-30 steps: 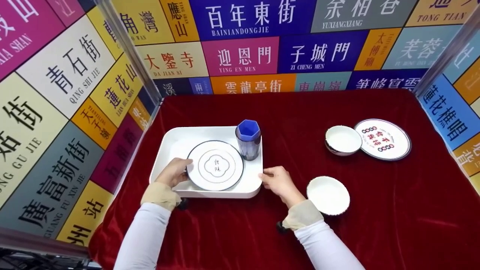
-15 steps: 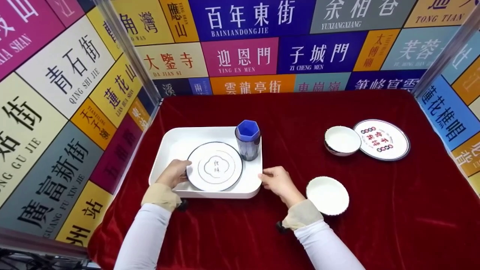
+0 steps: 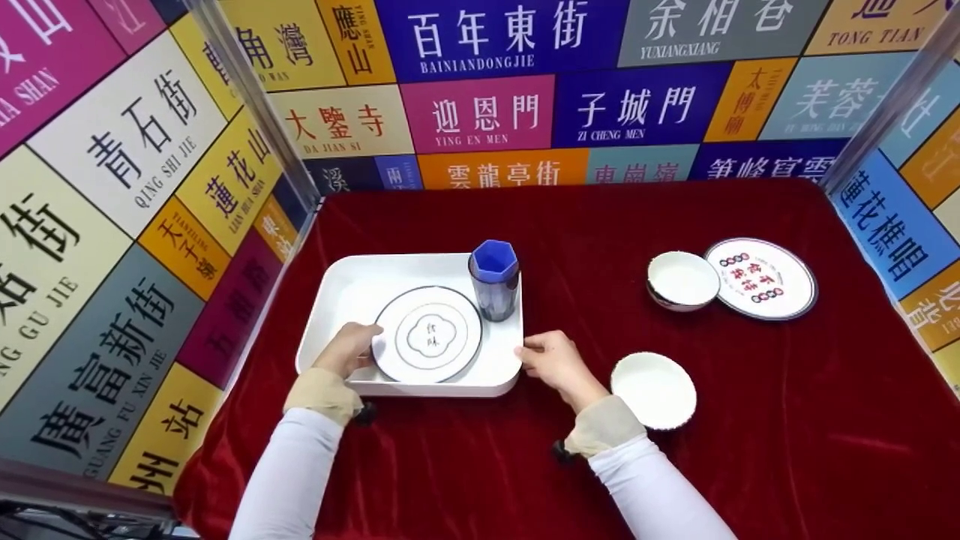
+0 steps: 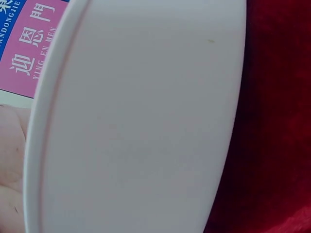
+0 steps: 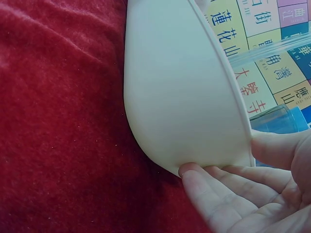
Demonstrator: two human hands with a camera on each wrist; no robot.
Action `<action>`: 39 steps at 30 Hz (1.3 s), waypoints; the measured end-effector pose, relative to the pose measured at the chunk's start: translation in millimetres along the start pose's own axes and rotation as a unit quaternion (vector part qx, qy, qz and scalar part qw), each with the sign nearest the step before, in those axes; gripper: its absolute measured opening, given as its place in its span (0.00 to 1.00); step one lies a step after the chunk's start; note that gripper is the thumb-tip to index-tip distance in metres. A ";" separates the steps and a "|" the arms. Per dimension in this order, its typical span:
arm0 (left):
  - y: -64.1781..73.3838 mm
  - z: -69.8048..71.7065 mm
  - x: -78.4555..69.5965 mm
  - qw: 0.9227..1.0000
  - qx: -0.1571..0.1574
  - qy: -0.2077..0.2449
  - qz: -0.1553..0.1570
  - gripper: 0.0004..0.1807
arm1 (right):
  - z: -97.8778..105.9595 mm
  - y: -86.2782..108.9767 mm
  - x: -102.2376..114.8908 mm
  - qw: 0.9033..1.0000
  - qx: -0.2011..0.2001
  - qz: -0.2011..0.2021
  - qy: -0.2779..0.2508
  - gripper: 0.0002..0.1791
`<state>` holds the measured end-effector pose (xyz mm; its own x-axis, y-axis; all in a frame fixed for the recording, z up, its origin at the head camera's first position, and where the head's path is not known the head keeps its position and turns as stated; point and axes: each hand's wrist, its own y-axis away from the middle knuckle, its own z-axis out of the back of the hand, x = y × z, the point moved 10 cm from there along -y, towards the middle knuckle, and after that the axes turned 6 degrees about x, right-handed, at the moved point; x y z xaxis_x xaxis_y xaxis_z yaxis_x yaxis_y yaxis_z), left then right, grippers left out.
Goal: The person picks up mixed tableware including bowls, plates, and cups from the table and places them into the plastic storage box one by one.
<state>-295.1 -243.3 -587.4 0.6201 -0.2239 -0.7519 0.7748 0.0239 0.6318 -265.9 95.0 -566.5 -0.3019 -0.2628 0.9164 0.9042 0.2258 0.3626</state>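
A white rectangular tray [image 3: 337, 289] lies on the red cloth. Over its floor is a white plate [image 3: 450, 352] with a dark rim and a small character motif. My left hand [image 3: 346, 349] pinches the plate's left edge, thumb on top, other fingers mostly hidden. My right hand [image 3: 559, 365] grips the tray's right wall near the front corner. In the right wrist view, that thumb is at the rim and the fingers [image 5: 214, 194] press the outside. A dark see-through tumbler [image 3: 495, 296] with a blue hexagonal cup [image 3: 495, 260] in its mouth stands in the tray's back right corner.
A white bowl [image 3: 682, 279] sits against a round plate [image 3: 784, 281] with red characters at the back right. Another white bowl [image 3: 652, 390] stands close to my right wrist. Sign-covered panels [image 3: 480, 112] wall the table's back and sides.
The plate in my left hand has sunk slightly toward the tray floor. My right hand keeps its hold on the tray, and the tumbler and bowls stay put.
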 end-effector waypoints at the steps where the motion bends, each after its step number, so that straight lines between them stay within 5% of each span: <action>1: 0.7 0.0 -0.9 1.000 -0.001 -0.005 -0.002 0.28 | 0.5 -0.3 0.5 1.000 -0.001 0.000 0.002 0.20; 20: 4.8 -4.5 -32.6 0.982 -0.043 -0.167 -0.073 0.34 | 13.4 2.4 8.8 0.999 -0.012 0.002 0.040 0.26; 39: 11.5 -27.0 -51.2 0.974 -0.053 -0.189 -0.116 0.31 | 45.9 9.6 23.5 0.999 -0.030 0.025 -0.006 0.24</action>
<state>-314.6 -205.2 -546.7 0.3517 -0.5778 -0.7366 0.9097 0.0253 0.4145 -278.1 134.1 -533.7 -0.2584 -0.2417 0.9353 0.9349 0.1814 0.3052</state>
